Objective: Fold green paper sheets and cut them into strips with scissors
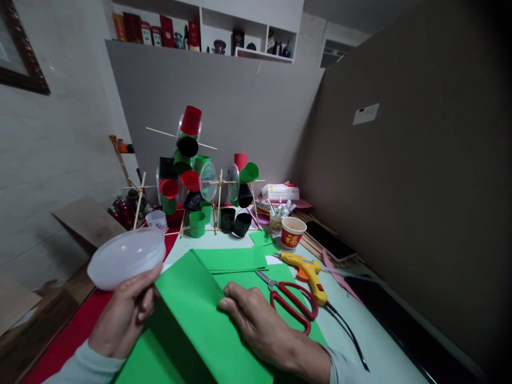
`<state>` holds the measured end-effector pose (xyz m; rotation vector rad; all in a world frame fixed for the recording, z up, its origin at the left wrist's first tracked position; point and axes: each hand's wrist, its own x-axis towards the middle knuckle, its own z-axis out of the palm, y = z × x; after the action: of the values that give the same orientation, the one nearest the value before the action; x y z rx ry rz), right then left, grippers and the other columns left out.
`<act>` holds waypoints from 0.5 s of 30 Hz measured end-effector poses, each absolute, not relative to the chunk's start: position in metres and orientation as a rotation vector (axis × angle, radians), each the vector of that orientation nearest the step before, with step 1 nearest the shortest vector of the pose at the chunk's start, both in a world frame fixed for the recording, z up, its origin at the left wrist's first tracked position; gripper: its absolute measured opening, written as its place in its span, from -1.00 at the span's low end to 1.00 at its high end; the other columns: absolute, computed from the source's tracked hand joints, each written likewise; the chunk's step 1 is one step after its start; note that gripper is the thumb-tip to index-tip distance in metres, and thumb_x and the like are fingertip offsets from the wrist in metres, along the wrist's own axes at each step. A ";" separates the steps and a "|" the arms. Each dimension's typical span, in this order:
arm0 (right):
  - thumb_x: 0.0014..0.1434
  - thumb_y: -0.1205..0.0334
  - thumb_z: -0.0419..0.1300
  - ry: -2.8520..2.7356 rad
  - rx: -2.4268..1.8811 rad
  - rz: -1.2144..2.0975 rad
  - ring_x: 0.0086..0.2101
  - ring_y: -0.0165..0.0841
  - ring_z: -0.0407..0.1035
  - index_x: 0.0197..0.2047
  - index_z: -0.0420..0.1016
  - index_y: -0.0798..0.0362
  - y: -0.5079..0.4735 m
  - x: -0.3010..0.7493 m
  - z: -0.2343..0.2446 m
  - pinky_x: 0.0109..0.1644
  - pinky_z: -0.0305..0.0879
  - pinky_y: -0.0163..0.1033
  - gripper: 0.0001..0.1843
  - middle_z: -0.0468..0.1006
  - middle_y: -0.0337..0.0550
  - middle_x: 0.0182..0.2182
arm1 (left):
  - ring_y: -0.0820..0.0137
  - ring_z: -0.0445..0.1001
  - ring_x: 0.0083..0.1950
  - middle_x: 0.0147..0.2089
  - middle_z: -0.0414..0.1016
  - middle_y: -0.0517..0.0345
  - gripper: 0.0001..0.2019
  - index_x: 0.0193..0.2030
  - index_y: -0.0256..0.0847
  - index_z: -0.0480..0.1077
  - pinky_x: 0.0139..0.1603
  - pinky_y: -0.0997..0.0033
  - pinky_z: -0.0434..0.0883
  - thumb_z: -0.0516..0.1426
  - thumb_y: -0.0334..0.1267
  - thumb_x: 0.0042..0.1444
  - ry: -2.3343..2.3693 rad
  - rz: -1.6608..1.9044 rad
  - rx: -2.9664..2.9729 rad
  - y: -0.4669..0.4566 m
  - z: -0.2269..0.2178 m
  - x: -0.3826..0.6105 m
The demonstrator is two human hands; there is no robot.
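Observation:
My left hand (122,314) grips the rim of a clear plastic bowl (126,256) and lifts it at the left of the table, with the edge of a green paper sheet (200,314) against the same fingers. My right hand (260,322) lies on that raised, folded green sheet with its fingers curled over the fold. More green paper (232,260) lies flat behind it. Red-handled scissors (290,301) rest just right of my right hand.
A yellow glue gun (308,269) with a black cord lies by the scissors. A red paper cup (292,233) stands behind it. A structure of sticks and red, green and black cups (200,181) fills the back. Brown board walls (400,176) close the right side.

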<state>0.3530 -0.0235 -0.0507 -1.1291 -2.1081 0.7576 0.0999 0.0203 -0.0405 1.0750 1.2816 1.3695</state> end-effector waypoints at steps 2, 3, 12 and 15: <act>0.49 0.11 -0.02 -2.211 -1.108 0.779 -0.47 -0.42 0.09 -0.33 0.18 -0.02 -0.021 0.358 -0.046 -0.36 0.00 -0.29 -0.69 0.18 -0.37 -0.50 | 0.56 0.08 -0.69 -0.74 0.18 0.30 -0.55 -0.67 -0.18 0.37 -0.69 0.52 0.11 0.33 0.11 -0.07 1.316 1.384 1.200 0.027 -0.035 0.082; 0.49 0.14 0.01 -2.277 -1.095 0.791 -0.46 -0.42 0.12 -0.33 0.21 -0.01 -0.019 0.360 -0.043 -0.36 0.01 -0.31 -0.70 0.18 -0.37 -0.50 | 0.53 0.13 -0.68 -0.72 0.24 0.28 -0.60 -0.62 -0.17 0.43 -0.69 0.51 0.14 0.33 0.09 -0.05 1.347 1.399 1.281 0.028 -0.032 0.075; 0.39 0.29 0.17 -2.939 -0.848 0.392 -0.54 -0.40 0.19 -0.12 0.47 0.04 -0.010 0.358 -0.035 -0.50 0.01 -0.30 -0.95 0.38 -0.35 -0.54 | 0.30 0.57 -0.20 -0.21 0.65 0.16 -0.76 -0.09 0.02 0.56 -0.13 0.39 0.49 0.05 -0.28 0.34 0.788 1.171 2.553 -0.048 -0.067 0.135; 0.37 0.36 0.15 -3.011 -0.891 0.255 -0.58 -0.37 0.19 -0.08 0.47 0.05 -0.012 0.352 -0.035 -0.55 -0.08 -0.25 -0.90 0.45 -0.32 -0.53 | 0.30 0.54 -0.17 -0.18 0.59 0.05 -0.70 -0.01 -0.13 0.43 -0.07 0.39 0.49 -0.08 -0.46 0.34 0.502 0.751 2.891 -0.057 -0.076 0.147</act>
<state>0.3525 -0.0118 -0.0347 -0.8909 -3.0115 0.2547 0.1466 -0.0565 -0.0755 2.8909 0.5017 0.7510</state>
